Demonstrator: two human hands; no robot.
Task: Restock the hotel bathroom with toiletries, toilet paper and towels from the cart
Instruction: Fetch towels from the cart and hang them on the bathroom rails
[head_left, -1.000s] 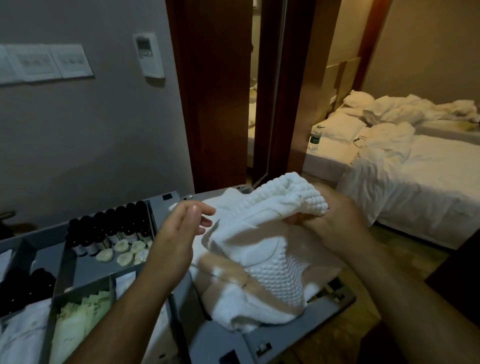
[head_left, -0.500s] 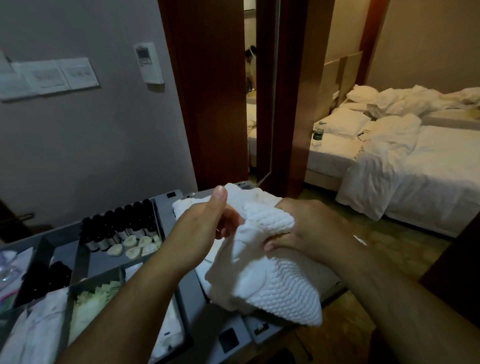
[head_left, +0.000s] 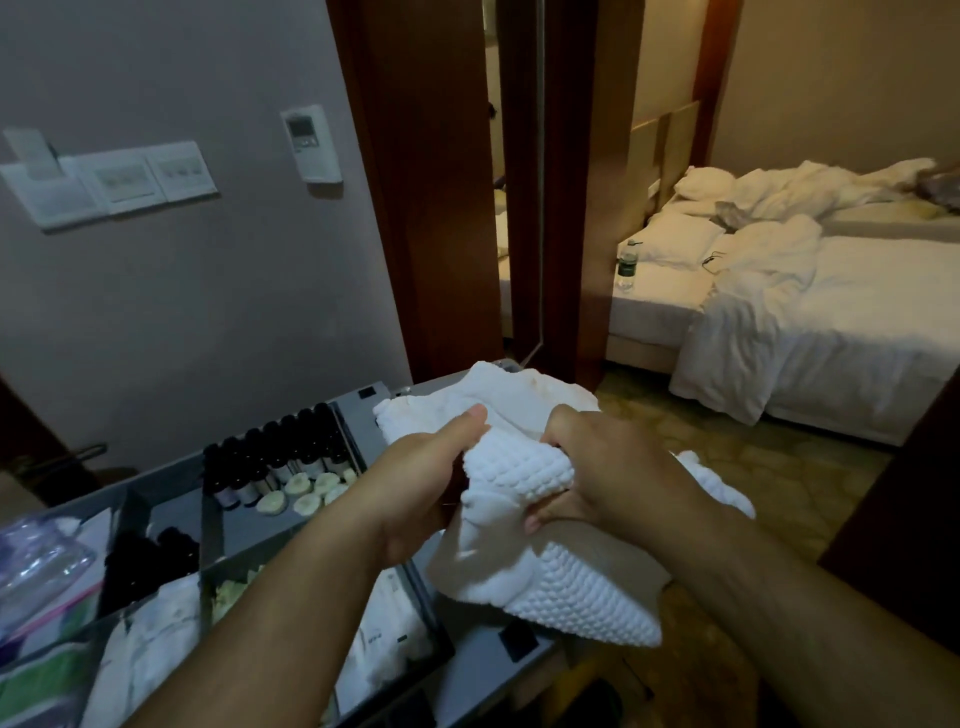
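Note:
A white waffle-textured towel (head_left: 550, 582) is lifted just above the grey cart (head_left: 311, 519), with both my hands on its bunched top edge. My left hand (head_left: 421, 488) grips the towel from the left, thumb up. From the right, my right hand (head_left: 597, 473) grips the same bunch with curled fingers. More white towels (head_left: 519, 395) lie folded on the cart behind the hands. The cart's tray holds several small dark bottles (head_left: 280, 462) and round soaps (head_left: 306, 493).
Sachets and white packets (head_left: 150, 644) fill the cart's near compartments. A dark wooden door frame (head_left: 447, 208) stands straight ahead, with an unmade bed (head_left: 810, 312) on the right. Wall switches (head_left: 114, 182) hang on the grey wall to the left.
My left hand went from open beside the towel to gripping it. Both hands have bunched the towel and raised it off the pile, and the view has tilted upward.

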